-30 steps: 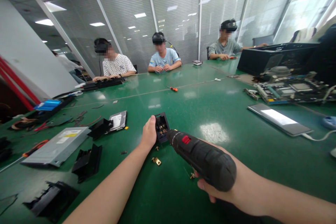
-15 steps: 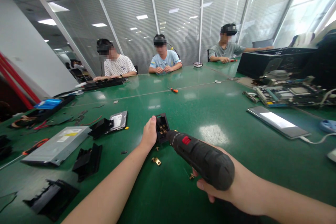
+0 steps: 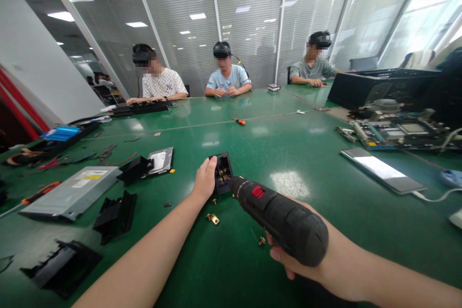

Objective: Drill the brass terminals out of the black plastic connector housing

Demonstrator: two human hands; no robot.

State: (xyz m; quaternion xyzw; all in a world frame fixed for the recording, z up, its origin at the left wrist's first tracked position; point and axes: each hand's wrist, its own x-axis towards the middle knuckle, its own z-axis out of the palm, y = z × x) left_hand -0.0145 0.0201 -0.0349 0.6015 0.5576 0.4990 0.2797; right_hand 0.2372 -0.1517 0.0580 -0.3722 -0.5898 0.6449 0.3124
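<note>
My left hand point(image 3: 205, 178) is closed around the left side of a small black plastic housing point(image 3: 225, 186), whose open face shows brass-coloured metal parts inside. In my right hand point(image 3: 288, 255) is a black cordless drill point(image 3: 281, 216) with a red switch on top. The drill's chuck end points at the housing's lower right edge; its bit tip is hidden from me. Below the housing on the table lie a brass terminal piece point(image 3: 214, 219) and a small screw point(image 3: 214, 201). Another brass piece point(image 3: 262, 240) lies just left of the drill grip.
On the left are black plastic housings point(image 3: 115, 216), a grey metal drive point(image 3: 72, 192) and a hard disk point(image 3: 160, 160). A phone point(image 3: 382, 171) with a cable and a circuit board point(image 3: 400, 127) lie right. An orange screwdriver point(image 3: 239, 121) lies ahead. Several people sit across the green table.
My view has shifted slightly, so the things on the left sit a little further left. Both hands keep their hold, with the drill still against or close to the housing.
</note>
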